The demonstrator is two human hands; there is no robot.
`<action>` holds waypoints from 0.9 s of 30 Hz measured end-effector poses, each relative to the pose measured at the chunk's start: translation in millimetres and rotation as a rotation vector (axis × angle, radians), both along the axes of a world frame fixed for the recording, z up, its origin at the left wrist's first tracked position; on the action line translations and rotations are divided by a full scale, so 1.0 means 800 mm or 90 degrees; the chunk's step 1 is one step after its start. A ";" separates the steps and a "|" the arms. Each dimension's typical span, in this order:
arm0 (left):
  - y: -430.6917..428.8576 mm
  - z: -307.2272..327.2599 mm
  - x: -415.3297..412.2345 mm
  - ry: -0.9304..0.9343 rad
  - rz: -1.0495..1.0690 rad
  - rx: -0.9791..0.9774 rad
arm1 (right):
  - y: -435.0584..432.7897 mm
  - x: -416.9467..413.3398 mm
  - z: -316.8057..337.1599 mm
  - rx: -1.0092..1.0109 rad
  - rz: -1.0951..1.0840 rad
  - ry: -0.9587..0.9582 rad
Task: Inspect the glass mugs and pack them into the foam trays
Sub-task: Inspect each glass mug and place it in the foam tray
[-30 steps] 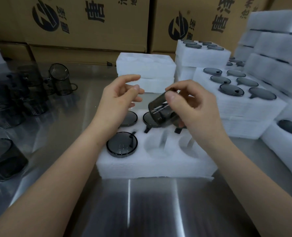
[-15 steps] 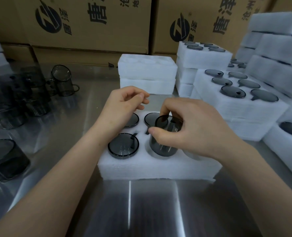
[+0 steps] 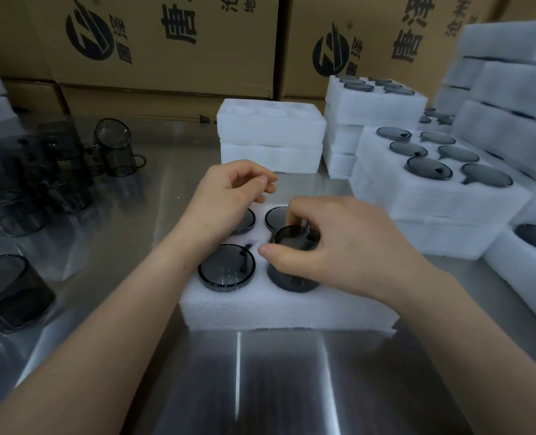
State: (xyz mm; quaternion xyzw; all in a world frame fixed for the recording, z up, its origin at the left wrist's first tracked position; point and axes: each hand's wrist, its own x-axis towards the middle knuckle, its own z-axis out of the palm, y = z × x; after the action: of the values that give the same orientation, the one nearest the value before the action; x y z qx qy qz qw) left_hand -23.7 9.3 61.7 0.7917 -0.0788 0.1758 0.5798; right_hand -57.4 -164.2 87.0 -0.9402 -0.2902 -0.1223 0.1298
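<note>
Fingers [image 3: 271,253] seating mug [image 3: 292,280] lower, tray [image 3: 260,309] unmoved

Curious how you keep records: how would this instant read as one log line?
right hand: grip on glass mug | mug: partway in front-row pocket of foam tray | left hand: hovers, holds nothing

Smoky glass mug [image 3: 293,262] upright, half-sunk in front-mid pocket of white foam tray [image 3: 279,309], w/ three seated.
</note>
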 end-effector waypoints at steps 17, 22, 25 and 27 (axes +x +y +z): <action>0.000 -0.002 0.002 0.007 -0.003 0.025 | 0.011 0.004 -0.029 -0.191 0.034 0.211; -0.001 -0.002 0.002 0.011 0.002 0.031 | 0.014 0.004 -0.029 -0.199 0.030 0.205; -0.002 -0.003 0.003 0.012 0.004 0.035 | 0.014 0.005 -0.029 -0.198 0.027 0.207; -0.002 -0.004 0.005 0.011 0.004 0.039 | 0.015 0.005 -0.029 -0.195 0.028 0.206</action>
State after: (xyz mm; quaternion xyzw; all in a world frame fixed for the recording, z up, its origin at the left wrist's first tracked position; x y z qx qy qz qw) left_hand -19.9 7.6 58.4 0.8109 -0.0768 0.1681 0.5552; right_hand -53.1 -152.4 63.6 -0.9499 -0.3010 0.0781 0.0332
